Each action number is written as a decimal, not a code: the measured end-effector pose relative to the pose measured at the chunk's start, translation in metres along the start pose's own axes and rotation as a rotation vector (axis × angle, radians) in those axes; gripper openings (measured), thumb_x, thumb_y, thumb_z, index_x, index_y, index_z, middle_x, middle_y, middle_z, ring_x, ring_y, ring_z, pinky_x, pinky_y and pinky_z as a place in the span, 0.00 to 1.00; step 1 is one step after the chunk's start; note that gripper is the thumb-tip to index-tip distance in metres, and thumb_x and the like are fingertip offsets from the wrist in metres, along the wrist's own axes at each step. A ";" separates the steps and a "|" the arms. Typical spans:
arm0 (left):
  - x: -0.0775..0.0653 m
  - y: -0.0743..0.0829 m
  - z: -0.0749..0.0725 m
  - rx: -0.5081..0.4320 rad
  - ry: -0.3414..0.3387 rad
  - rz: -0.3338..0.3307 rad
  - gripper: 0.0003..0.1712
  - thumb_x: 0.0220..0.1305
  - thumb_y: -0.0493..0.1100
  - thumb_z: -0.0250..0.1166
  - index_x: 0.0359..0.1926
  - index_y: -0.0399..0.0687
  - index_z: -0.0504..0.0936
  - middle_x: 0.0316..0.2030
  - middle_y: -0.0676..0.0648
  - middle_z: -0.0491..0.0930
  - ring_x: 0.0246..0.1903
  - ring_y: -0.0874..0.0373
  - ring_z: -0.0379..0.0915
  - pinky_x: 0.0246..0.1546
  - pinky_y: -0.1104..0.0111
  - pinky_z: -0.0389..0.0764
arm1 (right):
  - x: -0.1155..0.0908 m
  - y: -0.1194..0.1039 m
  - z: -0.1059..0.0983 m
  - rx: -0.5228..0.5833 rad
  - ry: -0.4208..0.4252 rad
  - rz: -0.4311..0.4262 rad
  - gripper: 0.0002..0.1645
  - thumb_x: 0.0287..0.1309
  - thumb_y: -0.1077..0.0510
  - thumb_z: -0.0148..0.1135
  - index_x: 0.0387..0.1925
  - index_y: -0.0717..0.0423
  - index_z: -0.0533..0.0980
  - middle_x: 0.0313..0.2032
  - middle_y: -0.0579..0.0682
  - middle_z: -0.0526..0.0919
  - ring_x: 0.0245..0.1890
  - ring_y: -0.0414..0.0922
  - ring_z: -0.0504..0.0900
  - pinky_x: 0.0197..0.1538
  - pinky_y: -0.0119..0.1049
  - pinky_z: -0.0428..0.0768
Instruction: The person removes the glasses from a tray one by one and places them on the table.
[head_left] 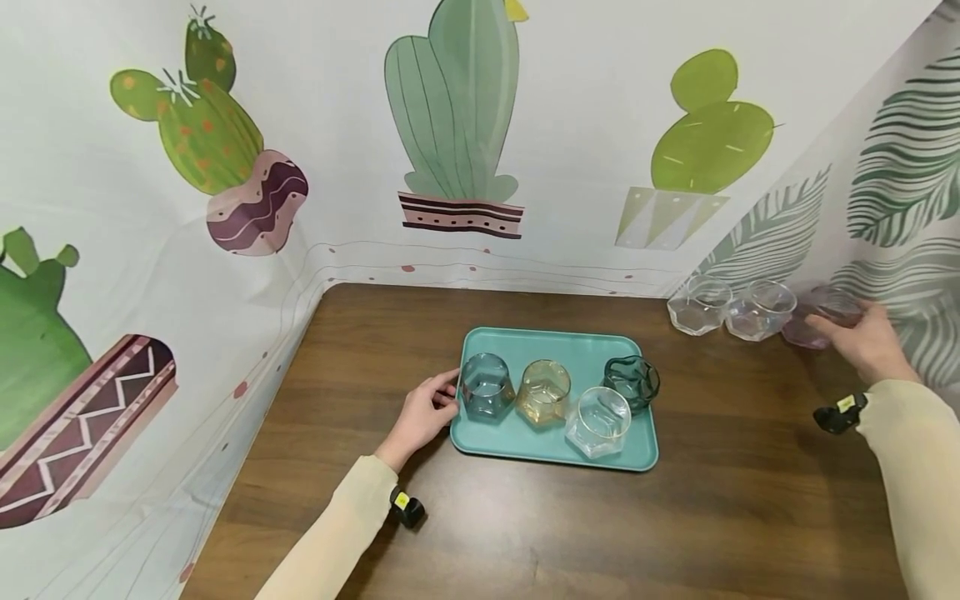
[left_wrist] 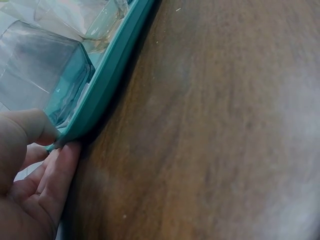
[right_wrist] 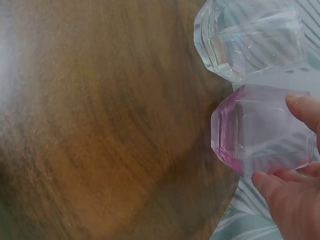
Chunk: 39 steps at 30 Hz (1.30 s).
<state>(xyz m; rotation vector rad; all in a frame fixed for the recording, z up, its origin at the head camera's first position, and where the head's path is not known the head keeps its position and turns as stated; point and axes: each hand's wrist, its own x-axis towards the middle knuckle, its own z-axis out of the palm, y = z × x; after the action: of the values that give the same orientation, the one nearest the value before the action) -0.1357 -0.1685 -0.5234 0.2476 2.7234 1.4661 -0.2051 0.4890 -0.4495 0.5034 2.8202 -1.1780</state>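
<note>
Four glasses (head_left: 543, 396) already stand on the teal tray (head_left: 555, 343), its left edge pinched by my left hand (head_left: 420, 419); two clear glasses (head_left: 761, 312) and the pink glass (right_wrist: 270, 130) my right hand (head_left: 868, 346) grips are off it, far right.

Even light, tabletop (left_wrist: 225, 125) glare, soft wrist views

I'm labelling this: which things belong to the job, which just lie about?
Likely job: held pink glass, gripped teal tray, its blue glass, amber glass, dark glass, clear glass, perhaps the untouched clear glasses.
Apparently not: cactus-print backdrop, wrist cameras.
</note>
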 end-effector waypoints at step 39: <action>-0.001 0.002 0.001 0.004 0.004 -0.010 0.32 0.58 0.30 0.65 0.66 0.40 0.80 0.41 0.44 0.82 0.39 0.54 0.82 0.42 0.66 0.83 | -0.032 -0.017 -0.002 -0.123 0.281 -0.117 0.45 0.69 0.54 0.49 0.74 0.81 0.48 0.64 0.85 0.58 0.64 0.80 0.59 0.66 0.71 0.59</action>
<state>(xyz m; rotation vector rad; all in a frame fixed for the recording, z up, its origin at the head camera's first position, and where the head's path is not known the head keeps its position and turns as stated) -0.1344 -0.1667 -0.5218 0.2311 2.7271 1.4607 -0.1799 0.4706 -0.4310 0.5419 3.1763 -1.0138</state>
